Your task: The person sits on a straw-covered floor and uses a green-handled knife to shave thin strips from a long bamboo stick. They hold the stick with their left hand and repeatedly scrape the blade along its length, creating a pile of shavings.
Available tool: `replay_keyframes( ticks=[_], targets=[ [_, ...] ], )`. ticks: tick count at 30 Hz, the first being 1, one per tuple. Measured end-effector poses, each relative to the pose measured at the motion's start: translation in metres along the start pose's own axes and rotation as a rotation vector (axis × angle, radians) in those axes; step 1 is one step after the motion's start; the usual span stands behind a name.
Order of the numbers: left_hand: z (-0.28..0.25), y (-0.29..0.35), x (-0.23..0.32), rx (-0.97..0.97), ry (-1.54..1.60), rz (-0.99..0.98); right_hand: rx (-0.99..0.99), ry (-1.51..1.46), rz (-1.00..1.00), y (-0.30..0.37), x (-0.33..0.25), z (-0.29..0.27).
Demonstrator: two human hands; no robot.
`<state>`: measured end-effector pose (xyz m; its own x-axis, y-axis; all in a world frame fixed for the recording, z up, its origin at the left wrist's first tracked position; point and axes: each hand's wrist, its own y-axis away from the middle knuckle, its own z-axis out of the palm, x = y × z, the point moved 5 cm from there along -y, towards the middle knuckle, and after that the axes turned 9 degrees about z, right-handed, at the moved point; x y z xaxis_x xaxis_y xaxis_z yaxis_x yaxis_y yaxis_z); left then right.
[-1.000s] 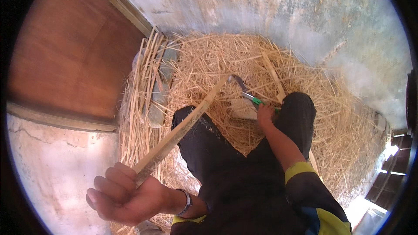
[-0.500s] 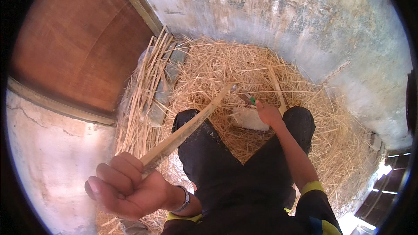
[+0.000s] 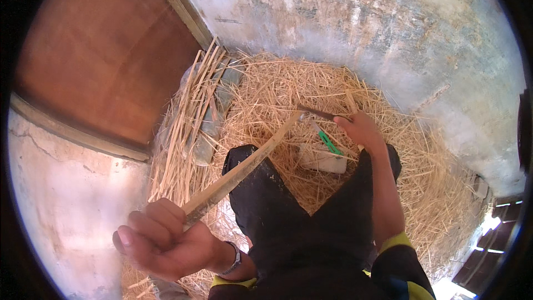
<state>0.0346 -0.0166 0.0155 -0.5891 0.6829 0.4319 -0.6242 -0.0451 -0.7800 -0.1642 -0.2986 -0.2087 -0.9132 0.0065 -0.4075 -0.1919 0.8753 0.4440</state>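
Tan wood strip [image 3: 233, 179] in the left hand [image 3: 164, 239], clenched low at left: wraps tightly around the near end with fingers curled in, wrist and dark band [image 3: 234, 258] near the lower edge. Slants up and to the right from there, past the left knee of the dark trousers [image 3: 255, 197], to a narrower-looking far end above the straw. Seems partly worked, judging by that taper and by the loose scraps all around; shows no clear sign of being finished, though cannot tell how much is left. At that far end, a dark blade-like tool [image 3: 321, 112] in the right hand [image 3: 362, 130], fingers closed about its grip. Points left, close by the strip's tip; cannot tell whether touching. Behind it, right forearm nearly upright over the right knee, elbow bent slightly. Between the knees, a green-handled tool [image 3: 328, 142] beside a pale block [image 3: 316, 162], out of both hands. Farther out, a deep bed of straw [image 3: 311, 78], a bundle of thin strips [image 3: 180, 128] along the left, then a brown panel [image 3: 100, 61] and a stained wall [image 3: 333, 16].
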Motion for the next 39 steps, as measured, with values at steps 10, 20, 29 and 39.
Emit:
replay_keyframes(
  ticks=[10, 20, 29, 39],
  targets=[
    [0.039, -0.004, -0.004, 0.048, -0.189, 0.078, 0.036, -0.511, -0.448, 0.160, -0.025, 0.082],
    [0.025, -0.017, -0.015, 0.092, -0.068, -0.045, 0.105, -0.685, -0.554, 0.175, -0.041, 0.027],
    [0.046, -0.010, -0.006, 0.031, -0.192, -0.014, 0.335, -0.351, -0.360, 0.105, -0.001, 0.110],
    [0.041, -0.023, -0.020, 0.123, -0.229, -0.046, 0.163, -0.873, -0.733, 0.178, -0.062, 0.008]
  ],
)
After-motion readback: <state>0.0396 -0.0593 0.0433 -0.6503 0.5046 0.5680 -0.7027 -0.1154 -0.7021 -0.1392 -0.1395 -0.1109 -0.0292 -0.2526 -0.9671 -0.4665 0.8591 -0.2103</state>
